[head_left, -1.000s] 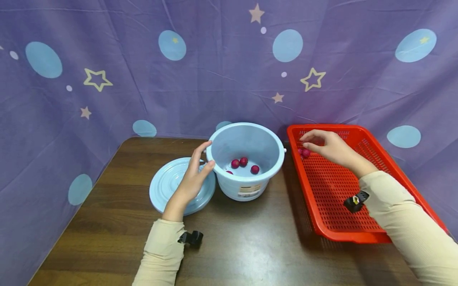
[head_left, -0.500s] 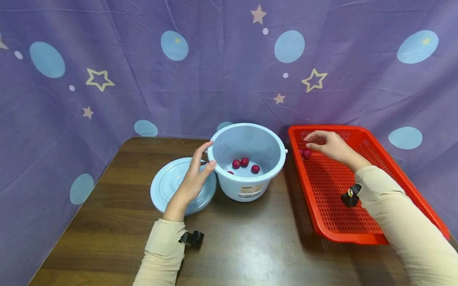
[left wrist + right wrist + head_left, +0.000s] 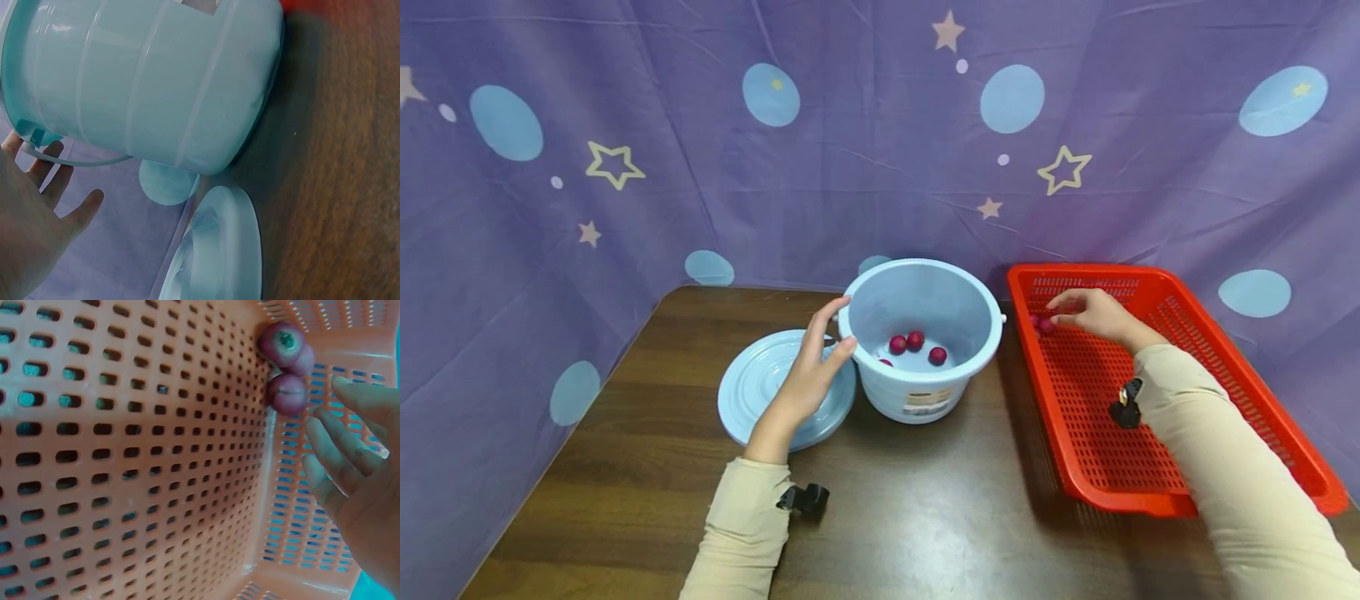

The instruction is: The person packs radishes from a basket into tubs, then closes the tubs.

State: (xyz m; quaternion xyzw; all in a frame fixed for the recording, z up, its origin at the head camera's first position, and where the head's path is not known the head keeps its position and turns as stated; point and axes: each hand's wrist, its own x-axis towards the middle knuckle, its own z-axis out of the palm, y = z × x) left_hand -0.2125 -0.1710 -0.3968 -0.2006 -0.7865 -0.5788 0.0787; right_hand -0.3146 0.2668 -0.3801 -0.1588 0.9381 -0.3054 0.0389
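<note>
The right hand (image 3: 1093, 313), half-wide, holding nothing, is hovering beside round purple-red onions (image 3: 288, 394) in the red perforated plastic basket (image 3: 1043, 375), right of the round light-blue plastic bucket (image 3: 917, 296). The left hand (image 3: 808, 367), wide, is touching the bucket's rim. Picking seems to be the step, next needing a narrow pinch.

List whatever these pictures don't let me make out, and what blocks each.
Head view: the front onion in the bucket, mostly hidden by the bucket's near rim.
Head view: part of the lid, covered by the left hand.
Head view: print on the label, too small.
Left wrist view: most of the label, cut off by the top edge.
Right wrist view: the rear onion, partly behind another.
</note>
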